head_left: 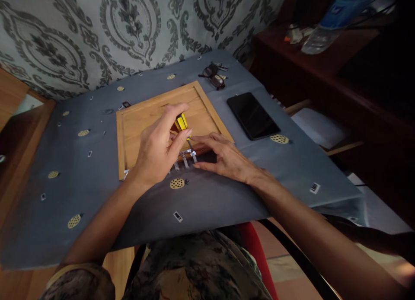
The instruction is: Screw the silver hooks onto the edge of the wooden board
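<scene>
A square wooden panel with a raised frame lies on the grey cloth-covered table. My left hand is closed round a yellow and black screwdriver, held upright over the panel's near edge. Its tip points down at small metal brackets along that edge. My right hand lies flat, fingers spread, pressing on the panel's near right edge beside the brackets.
A black phone lies right of the panel, dark glasses behind it. Small screws and bits are scattered on the cloth at the left. A dark wooden shelf with a plastic bottle stands at the right. Patterned wall behind.
</scene>
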{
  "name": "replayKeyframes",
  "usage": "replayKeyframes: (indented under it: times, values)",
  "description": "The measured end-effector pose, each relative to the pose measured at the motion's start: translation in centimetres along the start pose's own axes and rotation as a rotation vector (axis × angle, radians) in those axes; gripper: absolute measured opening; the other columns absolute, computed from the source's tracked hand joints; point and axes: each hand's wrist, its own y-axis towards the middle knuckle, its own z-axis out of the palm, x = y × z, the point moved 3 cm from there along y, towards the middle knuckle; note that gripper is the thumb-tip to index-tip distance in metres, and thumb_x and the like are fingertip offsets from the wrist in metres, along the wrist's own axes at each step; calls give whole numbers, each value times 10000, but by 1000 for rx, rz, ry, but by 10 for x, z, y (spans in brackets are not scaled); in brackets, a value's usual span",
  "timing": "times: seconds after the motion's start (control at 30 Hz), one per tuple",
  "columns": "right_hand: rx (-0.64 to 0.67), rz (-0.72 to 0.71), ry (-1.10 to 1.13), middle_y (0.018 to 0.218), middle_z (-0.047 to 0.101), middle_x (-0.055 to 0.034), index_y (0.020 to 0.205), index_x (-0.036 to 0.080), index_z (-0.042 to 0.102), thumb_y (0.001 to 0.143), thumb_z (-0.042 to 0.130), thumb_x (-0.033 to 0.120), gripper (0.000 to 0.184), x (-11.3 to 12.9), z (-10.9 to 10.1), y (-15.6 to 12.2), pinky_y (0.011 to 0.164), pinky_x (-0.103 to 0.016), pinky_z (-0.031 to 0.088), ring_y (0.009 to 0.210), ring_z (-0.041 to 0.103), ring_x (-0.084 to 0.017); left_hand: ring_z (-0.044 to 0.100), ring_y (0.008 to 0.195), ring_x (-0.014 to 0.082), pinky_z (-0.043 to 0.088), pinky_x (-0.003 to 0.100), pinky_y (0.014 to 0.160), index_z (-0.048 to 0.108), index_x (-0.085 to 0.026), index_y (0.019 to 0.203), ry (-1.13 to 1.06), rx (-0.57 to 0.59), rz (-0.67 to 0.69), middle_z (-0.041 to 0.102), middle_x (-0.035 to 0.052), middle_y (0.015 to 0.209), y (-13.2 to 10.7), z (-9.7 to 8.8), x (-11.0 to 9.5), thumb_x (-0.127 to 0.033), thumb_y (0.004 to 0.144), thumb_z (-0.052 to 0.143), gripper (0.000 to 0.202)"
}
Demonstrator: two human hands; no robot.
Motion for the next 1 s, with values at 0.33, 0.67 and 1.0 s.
replayKeyframes:
  times: [0.33, 0.67, 1.0]
  values:
    - [10, 21, 14, 1166, 702, -102, 1419, 208, 530, 840, 761, 358, 641, -1, 0, 1, 1028, -499, 484, 1117, 645, -278, 682, 824, 124, 602, 260, 770, 492, -223, 1290, 167, -13, 24, 667, 31, 1177, -3, 0, -2, -203, 937, 610, 373]
    - [15, 27, 47, 1161, 703, -101, 1374, 223, 570, 844, 749, 366, 577, 0, 0, 1, 997, -516, 501, 1087, 642, -285, 676, 906, 138, 611, 278, 805, 508, -240, 1291, 48, 23, -31, 641, 33, 1204, -4, 5, -2, -241, 949, 599, 354]
    - [16, 34, 30, 1172, 686, -85, 1379, 244, 568, 845, 747, 351, 574, 0, -1, 1, 1017, -488, 493, 1111, 631, -271, 670, 906, 147, 620, 294, 790, 546, -233, 1304, 32, 22, -44, 647, 53, 1221, -4, 5, -4, -183, 945, 597, 366]
